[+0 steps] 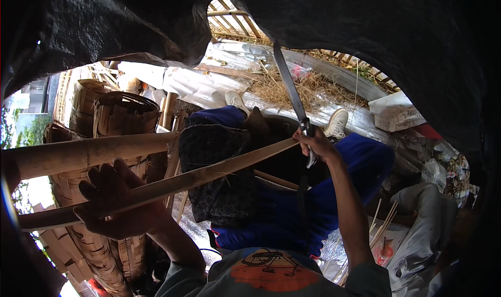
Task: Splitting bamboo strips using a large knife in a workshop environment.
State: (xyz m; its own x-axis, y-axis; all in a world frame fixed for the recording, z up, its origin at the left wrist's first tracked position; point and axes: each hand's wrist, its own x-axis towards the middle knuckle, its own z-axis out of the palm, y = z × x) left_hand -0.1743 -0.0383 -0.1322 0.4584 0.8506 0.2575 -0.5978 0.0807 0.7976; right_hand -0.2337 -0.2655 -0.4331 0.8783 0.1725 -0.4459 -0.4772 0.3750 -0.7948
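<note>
A long split bamboo strip [209, 176] runs slantwise across in front of me. My left hand [122, 203] supports it toward its left end, the strip lying across the palm between thumb and raised fingers. My right hand [315, 144] is closed around the handle of a long knife [290, 83], its narrow blade pointing up and away. The strip's right end meets the knife near the right hand; the exact contact is hidden. A thick bamboo pole [94, 153] lies above my left hand, apart from the strip. Dark patterned cloth [214, 145] covers my left knee under the strip.
Tall woven bamboo baskets [128, 114] stand at the left. Straw [308, 91] lies on pale sheeting beyond my shoes [336, 123]. Black plastic sheeting [365, 25] hangs overhead. Grey sheeting [425, 213] and thin sticks [385, 223] are at the lower right.
</note>
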